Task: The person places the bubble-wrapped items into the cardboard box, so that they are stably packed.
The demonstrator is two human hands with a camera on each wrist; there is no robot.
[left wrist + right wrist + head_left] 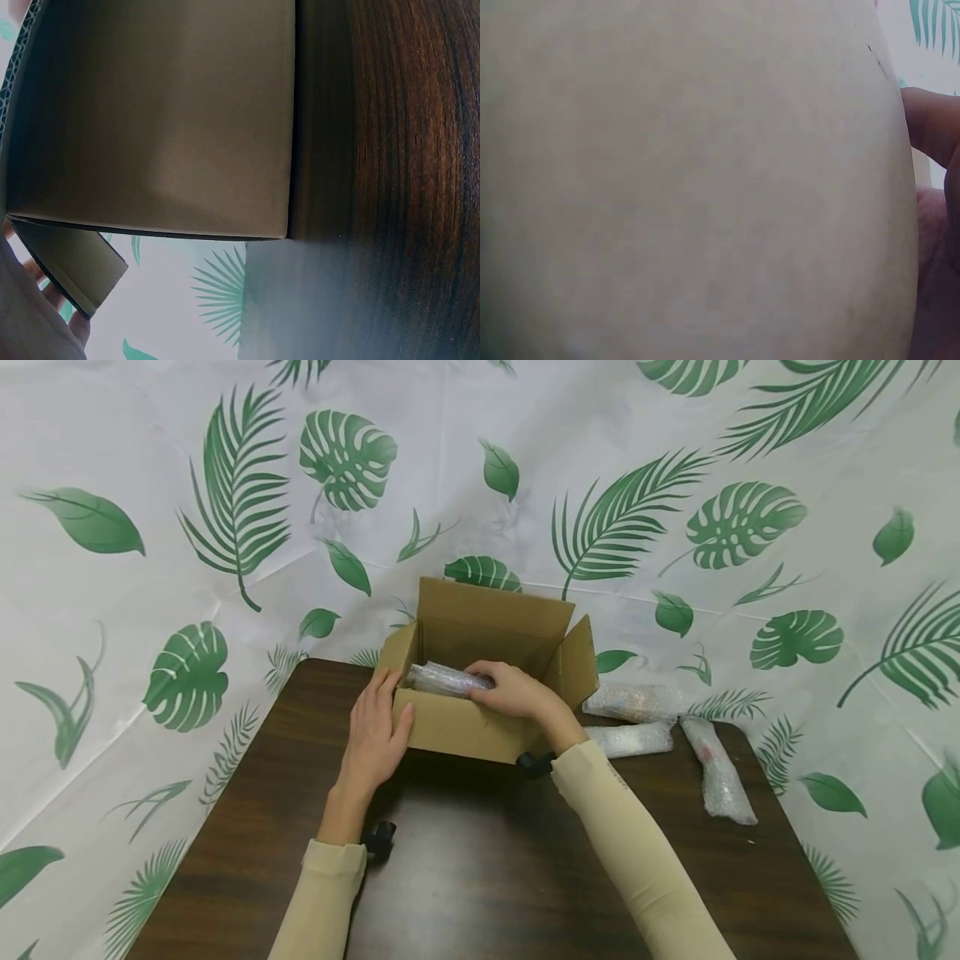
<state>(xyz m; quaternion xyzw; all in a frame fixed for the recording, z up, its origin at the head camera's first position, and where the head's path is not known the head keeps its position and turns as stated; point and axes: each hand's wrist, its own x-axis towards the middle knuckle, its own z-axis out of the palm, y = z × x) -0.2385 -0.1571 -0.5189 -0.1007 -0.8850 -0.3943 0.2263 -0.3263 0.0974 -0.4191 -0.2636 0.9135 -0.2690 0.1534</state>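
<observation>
An open cardboard box [457, 727] stands near the far edge of the table, its flaps raised. At the box's left front corner, my left hand [375, 735] holds on, thumb by the front wall and fingers along the left flap [71, 262]. My right hand [513, 689] reaches over the front wall and grips a bubble-wrapped bundle [442, 679] inside the box. What the wrap contains cannot be made out. In the right wrist view a blurred pale surface fills most of the picture, with part of the right hand [934, 127] at its right edge.
Right of the box lie several bubble-wrapped packages: one at the back [633, 702], one nearer [630, 740] and one slanting along the right side [720, 772]. The dark wooden table [450, 877] meets a leaf-printed white sheet [465, 460] behind.
</observation>
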